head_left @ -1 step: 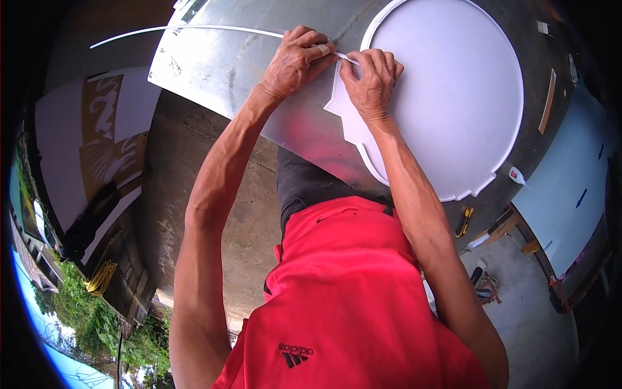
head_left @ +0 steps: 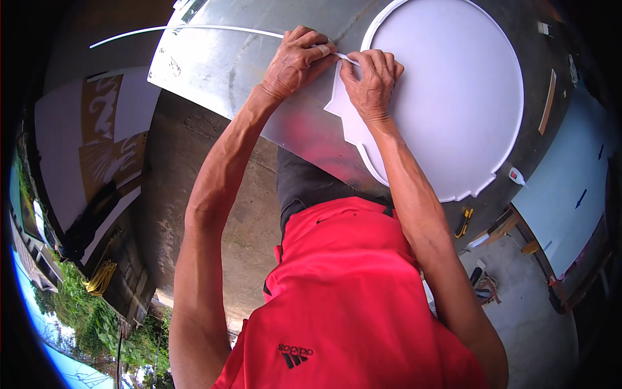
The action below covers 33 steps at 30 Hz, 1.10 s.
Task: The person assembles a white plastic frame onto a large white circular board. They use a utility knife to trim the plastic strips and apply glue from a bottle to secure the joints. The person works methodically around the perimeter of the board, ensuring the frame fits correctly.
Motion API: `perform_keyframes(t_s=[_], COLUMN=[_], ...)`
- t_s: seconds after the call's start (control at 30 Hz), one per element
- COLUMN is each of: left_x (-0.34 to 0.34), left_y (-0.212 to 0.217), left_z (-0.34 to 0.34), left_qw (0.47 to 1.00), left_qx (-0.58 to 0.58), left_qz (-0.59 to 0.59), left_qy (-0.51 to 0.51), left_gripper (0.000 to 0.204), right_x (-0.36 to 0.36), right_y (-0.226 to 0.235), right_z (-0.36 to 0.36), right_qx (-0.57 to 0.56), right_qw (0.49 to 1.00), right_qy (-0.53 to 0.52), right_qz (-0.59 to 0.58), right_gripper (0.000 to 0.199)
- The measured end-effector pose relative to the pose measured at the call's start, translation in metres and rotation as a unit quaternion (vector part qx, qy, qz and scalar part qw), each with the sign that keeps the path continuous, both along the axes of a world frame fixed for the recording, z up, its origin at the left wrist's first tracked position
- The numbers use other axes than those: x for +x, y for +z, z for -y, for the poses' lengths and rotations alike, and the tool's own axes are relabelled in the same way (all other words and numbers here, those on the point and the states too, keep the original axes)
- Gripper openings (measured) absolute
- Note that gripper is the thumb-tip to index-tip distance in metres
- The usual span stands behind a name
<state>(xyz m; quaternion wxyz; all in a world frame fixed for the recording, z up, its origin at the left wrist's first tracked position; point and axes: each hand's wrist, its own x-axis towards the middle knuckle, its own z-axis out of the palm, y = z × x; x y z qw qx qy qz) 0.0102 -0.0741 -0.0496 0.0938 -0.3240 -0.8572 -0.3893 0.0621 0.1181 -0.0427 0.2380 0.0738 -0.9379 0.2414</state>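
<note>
A thin white strip (head_left: 227, 27) stretches left from my hands, its free end past the metal sheet's edge. My left hand (head_left: 299, 61) is closed on this strip, with a light band around one finger. Close to its right, my right hand (head_left: 372, 81) pinches the strip at the left edge of a white panel (head_left: 453, 97). The panel is large and mostly round, with a raised rim and stepped notches at its left and lower edges. My right fingers hide where strip and panel meet.
Beneath lies a shiny metal sheet (head_left: 214, 71) with a reddish patch. At the right are a small white bottle (head_left: 516, 175), a yellow cutter (head_left: 464, 222), a brown strip (head_left: 548, 104) and a pale blue sheet (head_left: 570, 188). White and tan panels (head_left: 58, 142) stand left, above yellow cord (head_left: 101, 279).
</note>
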Motion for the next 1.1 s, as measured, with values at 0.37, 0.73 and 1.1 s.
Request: perform_keyframes(t_s=[0.37,0.73,1.1], left_x=[0.0004,0.0002,0.0053], left_y=[-0.0017,-0.0009,0.0007], left_z=[-0.0006,0.0000,-0.0052], left_qw=[1.000,1.000,1.000], left_qx=[0.000,-0.005,0.002], left_qz=[-0.006,-0.004,-0.010], left_qy=[0.001,0.002,0.029], left_gripper=[0.026,0.027,0.025], right_x=[0.0006,-0.0004,0.0013], right_y=[-0.0011,-0.0012,-0.0027], right_z=[0.0036,0.0042,0.0053], right_qx=[0.005,-0.006,-0.002], right_qw=[1.000,1.000,1.000], right_qy=[-0.010,-0.004,-0.014], right_qz=[0.002,-0.005,0.008], right_gripper=[0.020,0.020,0.019])
